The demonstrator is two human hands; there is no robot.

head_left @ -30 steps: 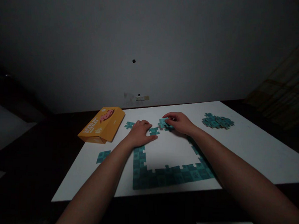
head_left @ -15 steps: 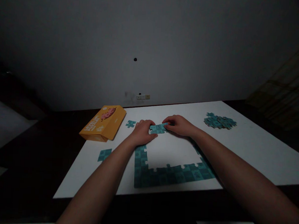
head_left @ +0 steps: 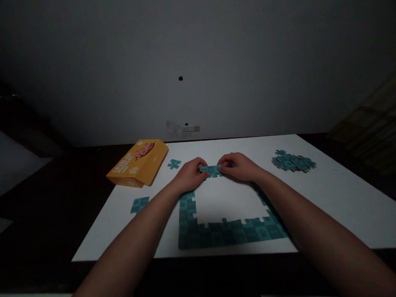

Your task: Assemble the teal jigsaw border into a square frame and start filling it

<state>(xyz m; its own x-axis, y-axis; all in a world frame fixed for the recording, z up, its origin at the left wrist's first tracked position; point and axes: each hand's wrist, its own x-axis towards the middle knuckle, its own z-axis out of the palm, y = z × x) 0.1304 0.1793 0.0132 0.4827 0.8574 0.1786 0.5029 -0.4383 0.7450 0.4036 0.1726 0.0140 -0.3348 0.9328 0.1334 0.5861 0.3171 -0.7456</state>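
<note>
A short strip of joined teal puzzle pieces (head_left: 212, 170) is held between my two hands over the far side of the puzzle frame. My left hand (head_left: 192, 173) pinches its left end between thumb and fingers. At the other end, my right hand (head_left: 235, 165) grips it with thumb and fingertips. Below them lies the partly joined teal puzzle border (head_left: 227, 234), its near edge and parts of both sides showing on the white table. My forearms cover some of the border's sides.
A yellow puzzle box (head_left: 140, 162) lies at the table's left. Between it and my left hand is a loose puzzle piece (head_left: 174, 164); another teal part (head_left: 139, 204) lies nearer. A pile of puzzle pieces (head_left: 293, 162) rests on the white table (head_left: 343, 207) at the right.
The strip has tilted, and its toothed edge now faces toward me. My left hand has shifted its hold on the strip's left end; my right hand keeps its grip.
</note>
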